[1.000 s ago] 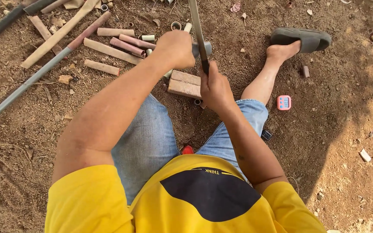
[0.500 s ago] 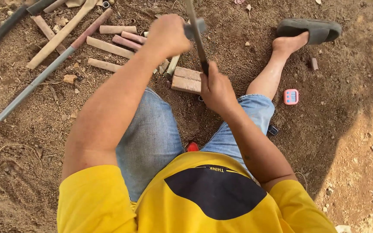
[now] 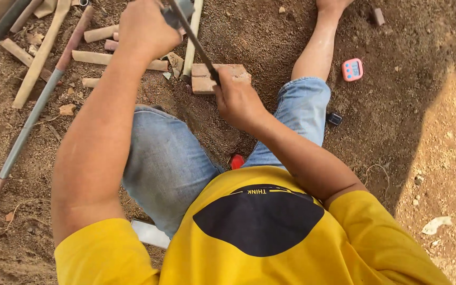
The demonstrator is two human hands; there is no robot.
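Observation:
My left hand (image 3: 144, 27) is raised at the top of the view, closed around a short grey piece (image 3: 178, 11) that sits against a long dark blade (image 3: 199, 50). The blade slants from there down to my right hand (image 3: 237, 100), which grips its lower end just in front of a reddish wooden block (image 3: 228, 74) on the dirt. I sit on the ground in jean shorts, my legs spread to either side of the block.
Cut bamboo pieces (image 3: 101, 57) and a long pole (image 3: 27, 132) lie at the left. A pink timer (image 3: 352, 69) and a small black object (image 3: 334, 119) lie by my right leg. Between my legs is a red object (image 3: 237, 161).
My left hand has moved up and to the left, tilting the blade leftward. My right hand stays by the block. The view has dropped closer to my lap.

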